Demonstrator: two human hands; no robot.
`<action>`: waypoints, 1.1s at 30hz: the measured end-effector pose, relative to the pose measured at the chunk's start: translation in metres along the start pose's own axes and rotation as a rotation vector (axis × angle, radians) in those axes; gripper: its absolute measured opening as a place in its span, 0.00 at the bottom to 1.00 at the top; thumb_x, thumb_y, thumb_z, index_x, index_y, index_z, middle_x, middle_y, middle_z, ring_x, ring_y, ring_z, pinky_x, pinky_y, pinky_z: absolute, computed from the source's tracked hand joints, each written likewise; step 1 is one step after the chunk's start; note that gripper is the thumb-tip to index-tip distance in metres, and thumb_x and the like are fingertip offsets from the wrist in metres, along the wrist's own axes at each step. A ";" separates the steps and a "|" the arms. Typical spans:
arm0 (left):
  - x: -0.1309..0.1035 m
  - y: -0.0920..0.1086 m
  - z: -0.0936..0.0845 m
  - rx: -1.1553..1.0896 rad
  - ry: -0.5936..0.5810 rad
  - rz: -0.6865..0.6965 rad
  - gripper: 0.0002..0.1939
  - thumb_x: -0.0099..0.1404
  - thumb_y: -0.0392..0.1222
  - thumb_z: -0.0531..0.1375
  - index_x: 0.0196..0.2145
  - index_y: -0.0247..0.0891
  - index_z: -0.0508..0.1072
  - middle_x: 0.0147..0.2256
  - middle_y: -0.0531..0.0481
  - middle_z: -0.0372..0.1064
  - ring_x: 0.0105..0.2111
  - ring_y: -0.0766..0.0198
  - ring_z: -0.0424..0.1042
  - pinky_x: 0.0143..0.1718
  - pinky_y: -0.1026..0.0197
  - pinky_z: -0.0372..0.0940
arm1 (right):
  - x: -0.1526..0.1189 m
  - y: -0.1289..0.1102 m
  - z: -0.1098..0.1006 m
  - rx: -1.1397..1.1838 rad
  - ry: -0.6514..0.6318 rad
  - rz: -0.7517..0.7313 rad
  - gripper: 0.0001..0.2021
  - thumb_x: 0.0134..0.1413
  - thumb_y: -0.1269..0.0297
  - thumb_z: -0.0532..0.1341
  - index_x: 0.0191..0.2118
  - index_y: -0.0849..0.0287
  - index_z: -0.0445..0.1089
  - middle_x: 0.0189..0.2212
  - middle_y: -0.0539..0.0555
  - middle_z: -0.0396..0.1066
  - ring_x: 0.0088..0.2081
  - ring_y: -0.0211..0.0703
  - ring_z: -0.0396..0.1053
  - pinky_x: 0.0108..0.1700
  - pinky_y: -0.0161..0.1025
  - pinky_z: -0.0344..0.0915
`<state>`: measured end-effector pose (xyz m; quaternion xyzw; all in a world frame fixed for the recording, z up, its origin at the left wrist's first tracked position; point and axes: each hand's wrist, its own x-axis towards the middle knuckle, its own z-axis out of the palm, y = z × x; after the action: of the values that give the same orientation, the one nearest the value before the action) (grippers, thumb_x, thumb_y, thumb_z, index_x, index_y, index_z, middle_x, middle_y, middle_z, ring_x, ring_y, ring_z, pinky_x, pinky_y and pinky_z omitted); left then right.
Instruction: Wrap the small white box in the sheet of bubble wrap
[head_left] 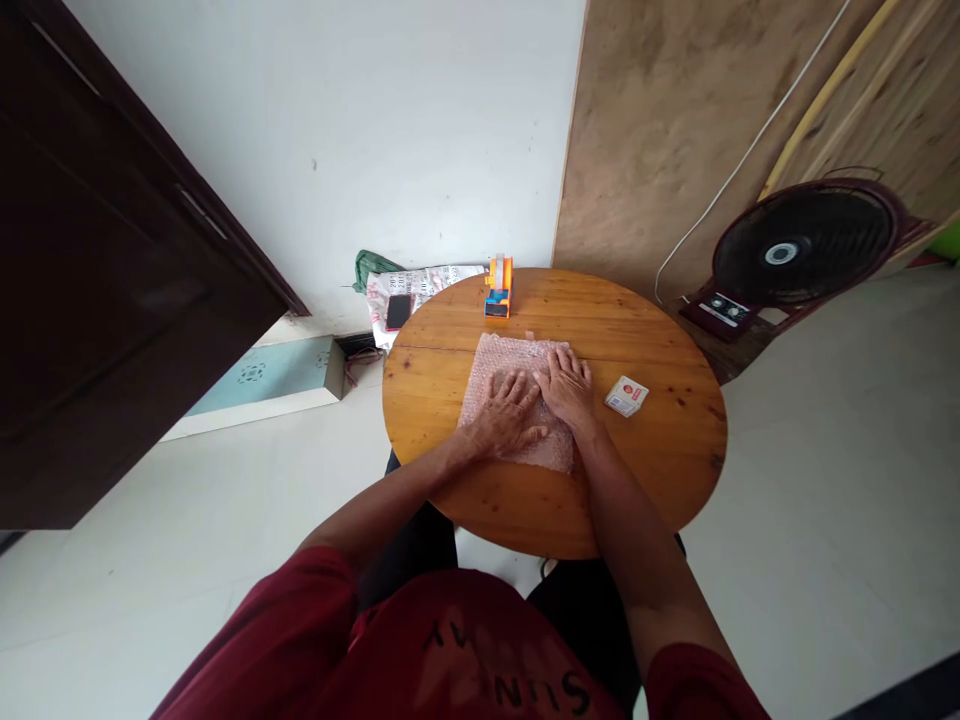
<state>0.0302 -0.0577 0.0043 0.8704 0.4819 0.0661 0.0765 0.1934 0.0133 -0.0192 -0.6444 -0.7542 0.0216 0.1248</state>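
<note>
A sheet of pinkish bubble wrap (pixel 480 375) lies flat on the round wooden table (pixel 645 310). Across its middle rests my left hand (pixel 507 415), palm down with fingers spread. My right hand (pixel 568 388) presses on the sheet's right side, its fingers extended toward the far edge. Both hands touch the wrap and grip nothing. Right of my right hand, apart from it, sits a small white box (pixel 626 396) with red print. An orange and blue tape dispenser (pixel 498 290) with a roll of clear tape stands near the table's far edge.
Beyond the table's far left edge, a dark phone (pixel 399 311) lies on a printed white sack (pixel 442 280). A dark red fan (pixel 802 250) stands at the right against a wooden board. A brown door (pixel 112 230) and a pale blue-topped box (pixel 262 380) are on the left.
</note>
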 end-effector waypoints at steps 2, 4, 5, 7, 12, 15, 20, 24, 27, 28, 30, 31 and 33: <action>-0.010 0.008 -0.009 -0.007 -0.006 0.070 0.39 0.71 0.65 0.48 0.69 0.39 0.54 0.72 0.36 0.41 0.72 0.41 0.41 0.69 0.29 0.31 | 0.001 0.001 0.001 0.004 -0.002 -0.005 0.31 0.68 0.52 0.46 0.69 0.67 0.55 0.71 0.63 0.50 0.71 0.58 0.46 0.70 0.56 0.41; -0.025 0.018 -0.012 -0.013 0.004 0.154 0.33 0.72 0.63 0.47 0.67 0.43 0.59 0.71 0.39 0.46 0.71 0.43 0.45 0.69 0.31 0.27 | 0.001 0.001 0.002 0.013 -0.012 -0.004 0.31 0.68 0.52 0.46 0.69 0.66 0.55 0.71 0.63 0.50 0.71 0.58 0.46 0.70 0.56 0.41; -0.032 0.023 -0.011 -0.018 -0.001 0.170 0.33 0.72 0.63 0.46 0.66 0.43 0.61 0.70 0.39 0.50 0.71 0.43 0.46 0.69 0.31 0.27 | 0.001 0.002 0.002 0.018 -0.015 -0.003 0.31 0.68 0.52 0.47 0.69 0.66 0.55 0.71 0.63 0.50 0.71 0.58 0.46 0.70 0.56 0.41; -0.045 0.030 -0.006 -0.042 -0.046 0.196 0.36 0.70 0.66 0.48 0.67 0.42 0.60 0.70 0.35 0.48 0.71 0.38 0.44 0.68 0.27 0.30 | 0.002 0.001 0.002 0.026 -0.014 0.000 0.31 0.68 0.53 0.47 0.69 0.67 0.55 0.71 0.63 0.51 0.71 0.58 0.46 0.69 0.57 0.41; -0.058 0.039 0.004 -0.090 -0.076 0.203 0.37 0.69 0.67 0.48 0.68 0.44 0.58 0.71 0.35 0.43 0.71 0.36 0.40 0.67 0.25 0.31 | 0.001 0.000 0.001 0.026 0.004 0.001 0.31 0.68 0.53 0.46 0.69 0.66 0.55 0.71 0.63 0.51 0.71 0.58 0.47 0.69 0.57 0.42; -0.060 0.045 0.002 -0.134 -0.107 0.256 0.36 0.70 0.66 0.48 0.68 0.46 0.57 0.71 0.39 0.43 0.72 0.39 0.40 0.68 0.26 0.29 | 0.000 0.000 0.000 0.020 0.006 -0.003 0.31 0.68 0.53 0.46 0.69 0.66 0.55 0.71 0.63 0.51 0.71 0.58 0.47 0.69 0.57 0.42; -0.061 0.042 -0.012 -0.184 -0.138 0.289 0.33 0.71 0.64 0.49 0.66 0.45 0.62 0.70 0.40 0.48 0.72 0.44 0.42 0.70 0.31 0.30 | 0.000 0.001 0.001 0.013 0.000 -0.005 0.31 0.68 0.53 0.46 0.69 0.67 0.54 0.71 0.62 0.51 0.71 0.58 0.47 0.69 0.57 0.42; -0.056 0.024 -0.014 -0.140 -0.054 0.172 0.31 0.74 0.60 0.44 0.64 0.42 0.65 0.70 0.39 0.48 0.72 0.44 0.42 0.70 0.32 0.31 | 0.000 0.001 -0.001 -0.003 0.000 -0.011 0.31 0.68 0.54 0.45 0.69 0.68 0.55 0.71 0.62 0.51 0.71 0.58 0.47 0.69 0.57 0.42; -0.056 0.016 -0.004 -0.108 -0.088 0.193 0.36 0.72 0.64 0.47 0.68 0.40 0.58 0.71 0.35 0.43 0.72 0.40 0.40 0.68 0.29 0.30 | -0.002 0.000 -0.004 -0.009 0.009 -0.026 0.31 0.68 0.53 0.45 0.69 0.68 0.54 0.70 0.63 0.52 0.70 0.58 0.48 0.69 0.57 0.43; -0.057 0.016 0.000 -0.107 -0.086 0.197 0.37 0.71 0.65 0.47 0.68 0.40 0.58 0.71 0.35 0.43 0.72 0.40 0.40 0.68 0.29 0.30 | -0.002 0.000 -0.004 -0.014 0.009 -0.029 0.31 0.68 0.53 0.45 0.69 0.68 0.54 0.70 0.63 0.52 0.70 0.58 0.48 0.68 0.56 0.44; -0.062 0.019 0.004 -0.111 -0.061 0.185 0.37 0.71 0.66 0.47 0.68 0.41 0.58 0.71 0.36 0.43 0.72 0.40 0.41 0.69 0.29 0.30 | -0.003 -0.001 -0.006 -0.029 0.010 -0.028 0.31 0.69 0.53 0.45 0.69 0.68 0.54 0.70 0.63 0.53 0.70 0.58 0.48 0.68 0.56 0.44; -0.064 0.021 0.004 -0.115 -0.052 0.185 0.36 0.71 0.66 0.46 0.68 0.42 0.59 0.71 0.36 0.43 0.72 0.40 0.41 0.69 0.29 0.30 | -0.003 -0.001 -0.006 -0.034 0.011 -0.028 0.31 0.69 0.53 0.45 0.69 0.68 0.55 0.70 0.63 0.53 0.70 0.58 0.48 0.68 0.56 0.44; -0.070 0.025 0.001 -0.122 -0.063 0.213 0.36 0.71 0.66 0.47 0.68 0.43 0.58 0.71 0.37 0.44 0.72 0.41 0.41 0.69 0.29 0.29 | -0.002 -0.001 -0.005 -0.034 0.012 -0.028 0.31 0.69 0.54 0.45 0.69 0.68 0.55 0.70 0.63 0.53 0.70 0.58 0.48 0.69 0.56 0.44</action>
<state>0.0147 -0.1303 0.0053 0.9120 0.3791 0.0757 0.1370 0.1937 0.0100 -0.0142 -0.6361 -0.7625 0.0034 0.1187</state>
